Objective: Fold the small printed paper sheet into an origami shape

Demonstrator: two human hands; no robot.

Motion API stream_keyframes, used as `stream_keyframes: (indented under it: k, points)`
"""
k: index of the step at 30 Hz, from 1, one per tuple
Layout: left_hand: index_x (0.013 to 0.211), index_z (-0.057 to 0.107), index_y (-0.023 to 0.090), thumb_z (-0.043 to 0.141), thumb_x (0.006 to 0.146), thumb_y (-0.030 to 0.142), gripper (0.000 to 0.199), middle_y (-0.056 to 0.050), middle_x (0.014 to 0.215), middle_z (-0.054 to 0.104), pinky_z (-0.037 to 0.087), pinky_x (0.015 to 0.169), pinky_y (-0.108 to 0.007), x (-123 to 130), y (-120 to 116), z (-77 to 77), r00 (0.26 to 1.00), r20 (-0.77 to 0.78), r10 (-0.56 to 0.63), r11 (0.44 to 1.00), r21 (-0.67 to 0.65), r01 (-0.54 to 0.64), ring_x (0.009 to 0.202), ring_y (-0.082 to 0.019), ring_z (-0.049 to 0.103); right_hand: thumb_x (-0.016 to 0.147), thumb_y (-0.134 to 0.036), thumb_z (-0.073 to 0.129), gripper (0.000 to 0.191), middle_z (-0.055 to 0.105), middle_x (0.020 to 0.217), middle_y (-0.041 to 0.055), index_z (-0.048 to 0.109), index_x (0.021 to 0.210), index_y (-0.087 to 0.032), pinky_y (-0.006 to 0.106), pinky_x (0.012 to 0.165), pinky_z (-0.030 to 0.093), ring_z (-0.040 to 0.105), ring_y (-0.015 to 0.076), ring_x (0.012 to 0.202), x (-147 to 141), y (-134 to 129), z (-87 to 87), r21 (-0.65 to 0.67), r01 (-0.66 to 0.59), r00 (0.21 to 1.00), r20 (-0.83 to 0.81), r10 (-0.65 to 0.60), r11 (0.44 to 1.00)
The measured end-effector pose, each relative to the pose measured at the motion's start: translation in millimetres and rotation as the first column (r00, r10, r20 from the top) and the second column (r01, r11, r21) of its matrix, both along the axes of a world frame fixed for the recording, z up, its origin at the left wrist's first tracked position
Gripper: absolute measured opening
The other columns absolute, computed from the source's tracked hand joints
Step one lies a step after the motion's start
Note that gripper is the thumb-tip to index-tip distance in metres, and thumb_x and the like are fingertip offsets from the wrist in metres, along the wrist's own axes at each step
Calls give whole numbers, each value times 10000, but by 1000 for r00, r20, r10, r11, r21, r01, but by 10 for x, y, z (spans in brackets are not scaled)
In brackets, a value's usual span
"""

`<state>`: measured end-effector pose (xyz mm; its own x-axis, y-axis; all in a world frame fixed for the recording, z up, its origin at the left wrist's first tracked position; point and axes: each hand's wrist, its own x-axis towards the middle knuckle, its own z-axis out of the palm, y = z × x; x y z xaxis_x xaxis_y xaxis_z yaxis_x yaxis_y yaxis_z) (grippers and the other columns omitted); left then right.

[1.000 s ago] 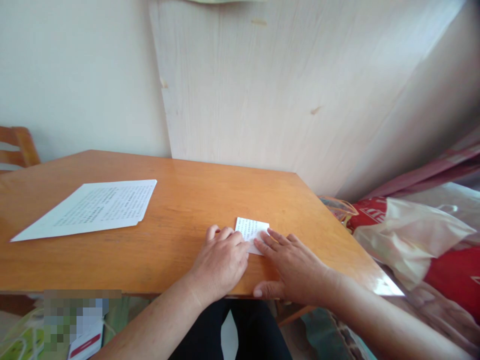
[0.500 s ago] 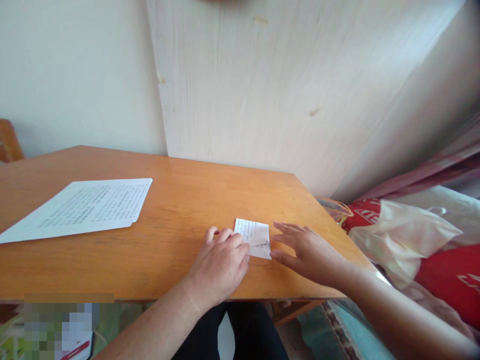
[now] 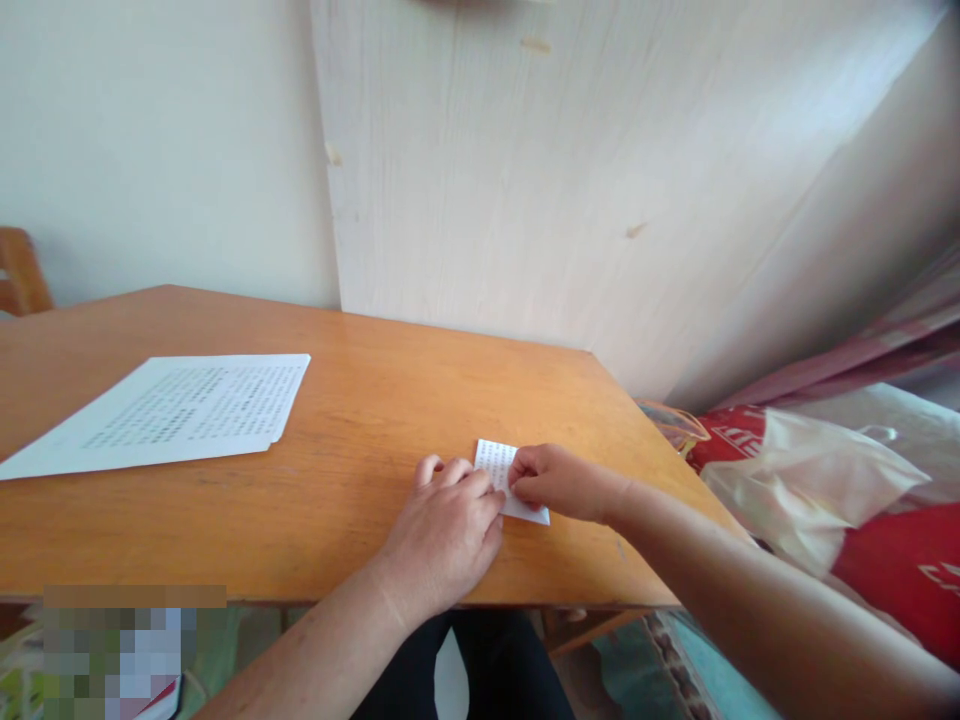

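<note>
A small folded paper [image 3: 495, 457] with printed text lies on the wooden table in front of me. My left hand [image 3: 450, 530] rests palm down over its left edge, fingers bent, thumb and fingertips holding the paper against the table. On top of the paper's right part sits my right hand [image 3: 559, 482], its fingers curled in and pressed together at the sheet. The paper's middle and right side are partly hidden by the hands.
To the left lies a stack of printed sheets [image 3: 202, 410] on the wooden table [image 3: 360, 390]. A pale wall panel [image 3: 480, 180] stands behind the table. Red bags [image 3: 900, 560] and a whitish plastic bag [image 3: 810, 480] are beyond its right edge. A wooden chair [image 3: 26, 270] shows at far left.
My right hand has moved left onto the paper, and its spread fingers have curled closed. My left hand stays at the paper's left edge. The view has shifted slightly.
</note>
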<state>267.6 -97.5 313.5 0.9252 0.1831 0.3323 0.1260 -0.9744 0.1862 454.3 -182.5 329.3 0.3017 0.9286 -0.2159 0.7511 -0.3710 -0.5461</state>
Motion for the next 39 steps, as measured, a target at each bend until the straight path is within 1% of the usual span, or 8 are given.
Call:
stream_keyframes:
  k: [5, 9, 13, 16, 23, 27, 33, 39]
  points:
    - [891, 689, 255, 536, 903, 195, 165, -15, 947, 681, 312, 871, -443, -10, 61, -31, 1000, 24, 15, 997, -70, -14, 1015, -248, 522, 727, -174, 578, 31, 598, 655, -17, 589, 698, -173, 218, 508, 348, 520, 117, 601, 45, 60, 24, -89, -33, 999, 14, 34, 995]
    - [798, 683, 254, 580, 831, 169, 137, 0, 884, 686, 309, 841, -433, -12, 131, -72, 994, 51, 91, 984, -160, -82, 990, -245, 527, 730, -215, 590, 47, 613, 666, -9, 609, 727, -172, 222, 490, 339, 528, 121, 587, 52, 99, 49, -161, -59, 998, 21, 63, 985]
    - [809, 706, 275, 569, 808, 142, 191, 8, 953, 697, 322, 854, -425, -7, 183, -102, 986, 75, 148, 968, -218, -129, 1030, -247, 528, 766, -314, 608, 149, 640, 707, 10, 641, 789, -171, 231, 486, 341, 549, 136, 601, 11, 144, 90, -217, -56, 996, 59, 70, 975]
    - [795, 724, 294, 547, 833, 148, 232, 23, 1015, 698, 334, 873, -426, -11, 214, -119, 979, 78, 189, 956, -241, -165, 1040, -241, 533, 781, -389, 618, 217, 628, 687, 6, 646, 765, -175, 239, 488, 331, 536, 136, 587, -42, 184, 133, -249, -55, 992, 94, 80, 967]
    - [773, 752, 293, 517, 867, 166, 282, 17, 1044, 714, 370, 891, -412, -12, 264, -118, 966, 41, 254, 918, -325, -227, 1033, -236, 562, 782, -439, 628, 261, 633, 712, 14, 682, 814, -185, 249, 533, 346, 543, 151, 622, -180, 235, 243, -293, -26, 985, 158, 75, 956]
    - [802, 733, 267, 514, 872, 180, 246, -3, 1033, 705, 394, 885, -400, -7, 260, -91, 961, 31, 275, 912, -324, -250, 1033, -237, 567, 780, -441, 652, 277, 661, 727, 36, 707, 863, -182, 259, 576, 369, 571, 179, 669, -254, 249, 302, -307, -8, 981, 183, 67, 952]
    - [827, 706, 262, 610, 834, 266, 97, -35, 1040, 677, 381, 862, -436, 20, 223, -100, 948, 2, 317, 911, -277, -304, 1031, -273, 550, 782, -461, 659, 293, 665, 724, 41, 712, 867, -186, 261, 589, 378, 573, 186, 682, -301, 267, 346, -326, 5, 980, 191, 61, 945]
    - [836, 688, 278, 615, 836, 301, 76, -33, 1068, 641, 362, 872, -457, 53, 228, -116, 946, -21, 323, 906, -281, -316, 1028, -286, 532, 784, -373, 639, 203, 646, 676, 30, 672, 752, -175, 254, 545, 379, 571, 158, 613, -206, 282, 308, -369, -34, 987, 132, 89, 929]
